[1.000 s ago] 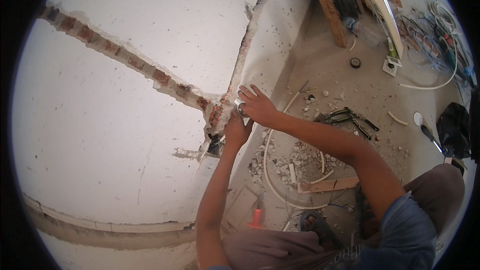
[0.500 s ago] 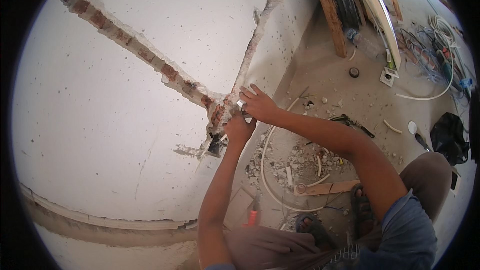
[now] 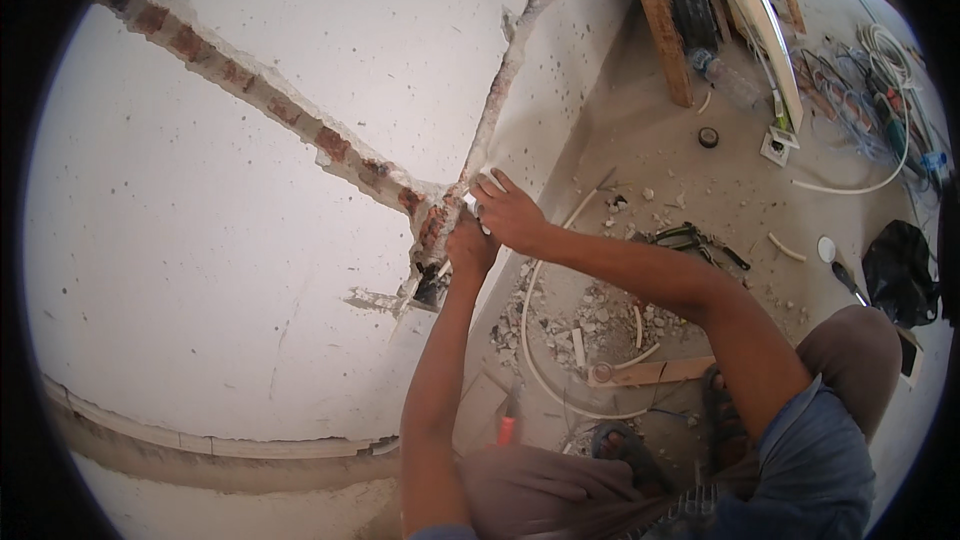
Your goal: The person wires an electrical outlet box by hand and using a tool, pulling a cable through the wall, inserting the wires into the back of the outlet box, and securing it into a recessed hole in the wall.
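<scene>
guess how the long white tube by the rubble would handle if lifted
The tube is probably springy rather than limp, as it lies in a wide, unkinked curve. Being slender, it should be light. Its length suggests the ends may sag.

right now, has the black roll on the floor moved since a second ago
No, the black roll sits in the same spot near the lower end of the wooden plank.

From the wearer's head, the left fisheye is looking steeply down, facing the wall point(image 3: 230, 270) and floor point(image 3: 645, 155); it is standing back from the left hand point(image 3: 472, 245) and right hand point(image 3: 510, 217), catching the lap point(image 3: 550, 490) below.
</scene>
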A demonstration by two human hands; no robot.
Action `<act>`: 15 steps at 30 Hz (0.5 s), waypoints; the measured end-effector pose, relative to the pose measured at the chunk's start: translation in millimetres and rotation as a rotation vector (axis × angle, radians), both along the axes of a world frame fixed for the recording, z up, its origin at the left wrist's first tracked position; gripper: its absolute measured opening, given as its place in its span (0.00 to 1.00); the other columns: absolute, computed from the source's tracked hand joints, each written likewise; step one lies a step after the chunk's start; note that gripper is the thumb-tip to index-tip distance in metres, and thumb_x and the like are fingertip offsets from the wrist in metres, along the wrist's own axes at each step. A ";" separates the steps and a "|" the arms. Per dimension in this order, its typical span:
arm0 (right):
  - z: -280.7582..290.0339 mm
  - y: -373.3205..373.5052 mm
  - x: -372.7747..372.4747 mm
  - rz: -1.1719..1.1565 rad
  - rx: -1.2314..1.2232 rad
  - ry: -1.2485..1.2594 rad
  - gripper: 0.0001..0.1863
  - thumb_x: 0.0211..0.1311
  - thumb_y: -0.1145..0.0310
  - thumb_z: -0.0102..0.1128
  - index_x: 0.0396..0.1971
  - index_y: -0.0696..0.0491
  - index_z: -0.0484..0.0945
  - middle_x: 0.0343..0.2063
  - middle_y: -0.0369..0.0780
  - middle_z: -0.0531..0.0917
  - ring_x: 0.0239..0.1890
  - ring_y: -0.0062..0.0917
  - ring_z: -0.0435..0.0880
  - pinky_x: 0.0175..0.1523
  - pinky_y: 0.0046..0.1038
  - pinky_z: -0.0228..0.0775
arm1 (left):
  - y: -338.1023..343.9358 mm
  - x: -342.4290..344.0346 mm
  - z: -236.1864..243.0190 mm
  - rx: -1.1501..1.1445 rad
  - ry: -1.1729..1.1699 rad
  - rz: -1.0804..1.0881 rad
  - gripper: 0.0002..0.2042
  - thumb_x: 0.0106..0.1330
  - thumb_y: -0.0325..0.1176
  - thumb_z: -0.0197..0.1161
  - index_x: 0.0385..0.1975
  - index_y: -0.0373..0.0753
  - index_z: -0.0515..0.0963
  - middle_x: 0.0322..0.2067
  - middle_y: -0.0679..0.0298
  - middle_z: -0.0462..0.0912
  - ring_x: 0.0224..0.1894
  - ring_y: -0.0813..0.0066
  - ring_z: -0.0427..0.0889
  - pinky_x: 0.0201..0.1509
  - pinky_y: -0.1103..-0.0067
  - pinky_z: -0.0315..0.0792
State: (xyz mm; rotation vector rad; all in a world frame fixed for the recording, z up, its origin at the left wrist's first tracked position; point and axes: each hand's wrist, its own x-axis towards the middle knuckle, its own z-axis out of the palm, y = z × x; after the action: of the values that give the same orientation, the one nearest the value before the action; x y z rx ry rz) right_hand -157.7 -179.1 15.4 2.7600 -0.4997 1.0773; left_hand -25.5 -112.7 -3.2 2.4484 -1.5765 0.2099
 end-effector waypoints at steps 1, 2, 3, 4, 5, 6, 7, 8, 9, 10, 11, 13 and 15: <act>3.3 4.0 -0.9 -0.026 0.017 -0.030 0.11 0.54 0.66 0.56 0.28 0.56 0.83 0.50 0.43 0.74 0.62 0.36 0.64 0.70 0.44 0.48 | -0.5 3.1 0.1 0.021 -0.072 -0.033 0.26 0.53 0.42 0.68 0.44 0.28 0.69 0.32 0.44 0.81 0.36 0.49 0.84 0.39 0.62 0.77; 4.1 15.4 -2.1 0.013 0.056 -0.048 0.12 0.56 0.66 0.55 0.29 0.57 0.83 0.49 0.43 0.74 0.62 0.37 0.64 0.70 0.44 0.49 | 2.7 6.2 -0.5 0.023 -0.143 -0.079 0.27 0.53 0.42 0.68 0.44 0.27 0.69 0.31 0.44 0.81 0.35 0.49 0.84 0.39 0.61 0.77; 3.9 29.8 -3.1 0.028 0.091 -0.078 0.12 0.57 0.65 0.54 0.30 0.58 0.82 0.48 0.44 0.74 0.62 0.38 0.64 0.69 0.44 0.49 | 4.7 9.8 -0.6 0.047 -0.214 -0.110 0.27 0.53 0.42 0.68 0.44 0.27 0.69 0.30 0.43 0.81 0.34 0.49 0.84 0.39 0.61 0.77; 3.8 38.5 -4.6 0.048 0.146 -0.068 0.13 0.59 0.65 0.54 0.31 0.59 0.82 0.47 0.44 0.74 0.62 0.38 0.64 0.69 0.44 0.49 | 7.2 13.1 -0.8 -0.016 -0.102 -0.097 0.28 0.53 0.43 0.68 0.46 0.26 0.68 0.30 0.43 0.81 0.33 0.48 0.83 0.39 0.61 0.77; 3.7 40.6 -6.0 0.052 0.212 -0.193 0.14 0.59 0.65 0.53 0.30 0.60 0.82 0.47 0.45 0.74 0.62 0.39 0.64 0.68 0.44 0.50 | 8.5 16.6 -0.4 -0.060 0.011 -0.067 0.30 0.54 0.44 0.68 0.48 0.26 0.67 0.30 0.43 0.81 0.33 0.47 0.83 0.38 0.61 0.77; 2.2 41.5 -7.2 0.059 0.301 -0.281 0.14 0.60 0.64 0.53 0.30 0.60 0.82 0.46 0.46 0.75 0.61 0.39 0.64 0.68 0.44 0.50 | 10.1 19.5 0.1 -0.094 0.137 -0.045 0.31 0.55 0.44 0.67 0.49 0.25 0.67 0.31 0.43 0.82 0.32 0.46 0.83 0.38 0.60 0.77; -0.4 40.4 -6.8 0.065 0.383 -0.341 0.15 0.60 0.64 0.52 0.29 0.60 0.82 0.46 0.46 0.75 0.61 0.39 0.64 0.67 0.44 0.51 | 14.8 21.8 0.1 -0.144 0.046 -0.044 0.31 0.56 0.47 0.66 0.48 0.25 0.67 0.30 0.42 0.81 0.32 0.44 0.82 0.36 0.59 0.76; -6.4 29.2 -12.9 0.235 0.553 -0.460 0.15 0.62 0.65 0.51 0.41 0.60 0.78 0.46 0.49 0.74 0.59 0.41 0.66 0.64 0.44 0.54 | 18.9 23.0 0.0 -0.192 -0.029 -0.044 0.31 0.57 0.49 0.65 0.47 0.25 0.68 0.29 0.42 0.81 0.31 0.43 0.81 0.35 0.58 0.75; -11.3 18.1 -13.5 0.213 0.692 -0.528 0.16 0.61 0.66 0.52 0.44 0.59 0.76 0.46 0.49 0.74 0.57 0.41 0.68 0.63 0.43 0.57 | 25.0 23.2 -0.3 -0.260 -0.119 -0.030 0.31 0.58 0.52 0.63 0.45 0.25 0.69 0.28 0.41 0.80 0.31 0.41 0.81 0.33 0.57 0.74; -16.4 6.6 -12.0 0.213 0.786 -0.638 0.17 0.60 0.67 0.53 0.48 0.58 0.74 0.45 0.49 0.74 0.55 0.41 0.70 0.61 0.43 0.59 | 28.2 21.6 -1.1 -0.245 -0.177 -0.028 0.34 0.59 0.54 0.63 0.47 0.24 0.67 0.30 0.38 0.79 0.33 0.39 0.80 0.34 0.58 0.74; -22.8 0.1 -8.8 0.195 0.913 -0.745 0.19 0.59 0.68 0.54 0.51 0.57 0.72 0.45 0.50 0.74 0.52 0.41 0.72 0.59 0.42 0.62 | 32.0 20.3 -1.0 -0.258 -0.203 -0.039 0.34 0.59 0.52 0.63 0.49 0.23 0.66 0.35 0.37 0.78 0.37 0.40 0.79 0.38 0.58 0.75; -35.6 -8.0 -1.7 0.461 1.180 -0.650 0.23 0.60 0.72 0.57 0.56 0.55 0.68 0.40 0.46 0.78 0.38 0.30 0.80 0.43 0.31 0.73 | 35.5 15.8 0.6 -0.174 -0.195 -0.026 0.34 0.60 0.48 0.63 0.53 0.23 0.62 0.43 0.35 0.76 0.45 0.41 0.78 0.45 0.60 0.75; -42.4 -14.3 8.5 0.657 1.432 -0.515 0.23 0.61 0.73 0.57 0.57 0.56 0.68 0.39 0.43 0.78 0.33 0.21 0.80 0.35 0.24 0.74 | 35.9 12.8 6.3 -0.138 -0.121 0.022 0.31 0.61 0.46 0.63 0.50 0.24 0.63 0.41 0.36 0.76 0.43 0.41 0.78 0.44 0.59 0.75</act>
State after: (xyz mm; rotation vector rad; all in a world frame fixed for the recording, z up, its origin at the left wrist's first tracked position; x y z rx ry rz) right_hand -149.2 -193.4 -27.0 3.9798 -0.5545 2.3135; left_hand -12.7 -76.7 3.1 2.3878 -1.5276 0.4626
